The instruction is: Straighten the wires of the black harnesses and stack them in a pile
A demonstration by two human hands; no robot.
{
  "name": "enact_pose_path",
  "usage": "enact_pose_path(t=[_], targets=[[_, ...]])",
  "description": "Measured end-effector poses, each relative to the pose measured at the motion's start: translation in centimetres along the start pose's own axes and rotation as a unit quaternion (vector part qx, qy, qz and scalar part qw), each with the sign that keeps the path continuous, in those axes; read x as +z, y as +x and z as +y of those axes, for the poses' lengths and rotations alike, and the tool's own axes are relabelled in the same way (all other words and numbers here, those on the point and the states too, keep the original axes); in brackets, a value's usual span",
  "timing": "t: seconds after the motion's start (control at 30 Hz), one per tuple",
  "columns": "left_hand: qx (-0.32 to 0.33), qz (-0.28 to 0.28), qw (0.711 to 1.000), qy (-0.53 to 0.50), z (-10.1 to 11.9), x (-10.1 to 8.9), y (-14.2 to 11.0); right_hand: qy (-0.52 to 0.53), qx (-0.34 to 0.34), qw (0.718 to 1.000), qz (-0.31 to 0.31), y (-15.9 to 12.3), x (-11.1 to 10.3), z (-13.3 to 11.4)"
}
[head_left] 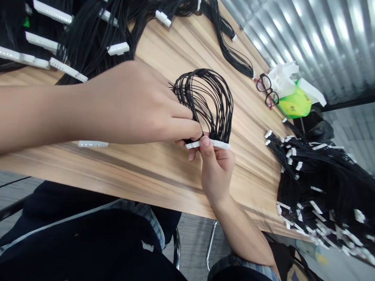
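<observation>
A white multi-pin connector (222, 144) lies pinched between the thumb and fingers of my right hand (217, 168), just above the table's front part. From it a bundle of thin black wires (227, 101) arches up and loops back to the left, behind my left hand (151, 106). My left hand reaches across from the left with its fingers curled in at the connector's left end, closed on black wire there. Its thumb and fingertips are mostly hidden, and so is the bundle's other end.
Black wire harnesses with white connectors (53, 12) pile up at the upper left; another heap (321, 178) covers the right end of the wooden table (162, 168). One white connector (93, 144) lies below my left forearm. Glasses (268, 92) and a green-yellow packet (296, 103) lie near the corrugated wall (308, 34).
</observation>
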State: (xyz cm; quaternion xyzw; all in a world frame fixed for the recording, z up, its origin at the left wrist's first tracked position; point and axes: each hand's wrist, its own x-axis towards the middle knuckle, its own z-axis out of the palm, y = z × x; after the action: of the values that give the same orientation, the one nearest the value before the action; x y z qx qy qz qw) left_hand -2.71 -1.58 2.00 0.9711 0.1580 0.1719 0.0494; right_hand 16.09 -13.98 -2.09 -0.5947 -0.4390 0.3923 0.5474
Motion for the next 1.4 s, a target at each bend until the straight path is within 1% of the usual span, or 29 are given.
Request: enact_pose_path(t=[0.03,0.1,0.17,0.23,0.3,0.37,0.43,0.47,0.5,0.57,0.6,0.63,0.67,0.77,0.8,0.83,0.9,1.0,1.1,1.23,1.4], targets=[[0.054,0.003,0.998,0.028,-0.3,0.4,0.2,-0.007,-0.002,1.000,-0.002,-0.1,0.0,0.0],[0.136,0.039,0.988,0.065,-0.9,1.1,0.6,-0.024,-0.004,1.000,-0.004,-0.2,0.0,-0.2],[0.153,0.063,0.984,0.068,-1.3,1.4,0.8,-0.042,-0.005,0.999,-0.004,-0.2,0.0,-0.3],[0.165,0.073,0.980,0.086,-1.2,1.3,0.8,-0.044,0.000,0.999,-0.001,-0.2,-0.1,-0.4],[0.190,0.110,0.971,0.092,-0.9,0.9,0.5,-0.021,0.014,1.000,0.004,0.0,-0.1,-0.4],[0.245,0.165,0.954,0.049,-0.6,0.6,0.0,0.013,0.028,0.999,0.008,0.1,-0.1,-0.3],[0.311,0.192,0.931,-0.021,-0.3,0.4,-0.5,0.035,0.029,0.999,0.016,0.2,-0.1,-0.3],[0.337,0.183,0.923,-0.046,-0.2,0.4,-0.7,0.039,0.025,0.999,0.023,0.2,-0.1,-0.2],[0.350,0.161,0.921,-0.062,-0.1,0.4,-0.8,0.040,0.018,0.999,0.030,0.2,-0.1,-0.2],[0.346,0.112,0.928,-0.079,0.2,0.5,-1.0,0.039,0.006,0.999,0.037,0.2,0.0,-0.3],[0.328,0.095,0.936,-0.085,0.3,0.5,-1.0,0.037,0.004,0.999,0.036,0.3,0.0,-0.3],[0.297,0.090,0.946,-0.094,0.4,0.6,-1.0,0.035,0.004,0.999,0.032,0.3,-0.1,-0.3],[0.251,0.090,0.958,-0.101,0.5,0.7,-0.9,0.034,0.005,0.999,0.028,0.3,-0.1,-0.3],[0.090,0.095,0.987,-0.088,0.4,1.1,-0.4,0.023,0.000,1.000,0.018,0.3,-0.1,-0.2],[0.057,0.101,0.991,-0.070,0.3,1.3,-0.3,0.021,-0.005,1.000,0.015,0.2,-0.1,-0.2],[0.043,0.106,0.992,-0.047,0.1,1.4,-0.2,0.022,-0.010,1.000,0.013,0.2,-0.1,-0.2],[0.051,0.123,0.991,0.001,-0.3,1.6,0.0,0.034,-0.016,0.999,0.013,0.0,0.0,-0.2],[0.086,0.134,0.986,0.057,-0.9,1.7,0.0,0.047,-0.013,0.999,0.015,-0.1,0.1,-0.3],[0.114,0.148,0.978,0.089,-1.2,1.6,-0.2,0.037,0.000,0.999,0.011,-0.1,0.0,-0.5],[0.136,0.161,0.973,0.090,-1.4,1.7,-0.4,0.050,0.007,0.999,0.001,0.0,-0.1,-0.5],[0.129,0.129,0.981,0.061,-1.6,1.9,-0.2,0.065,0.028,0.997,-0.005,0.1,0.0,-0.3]])
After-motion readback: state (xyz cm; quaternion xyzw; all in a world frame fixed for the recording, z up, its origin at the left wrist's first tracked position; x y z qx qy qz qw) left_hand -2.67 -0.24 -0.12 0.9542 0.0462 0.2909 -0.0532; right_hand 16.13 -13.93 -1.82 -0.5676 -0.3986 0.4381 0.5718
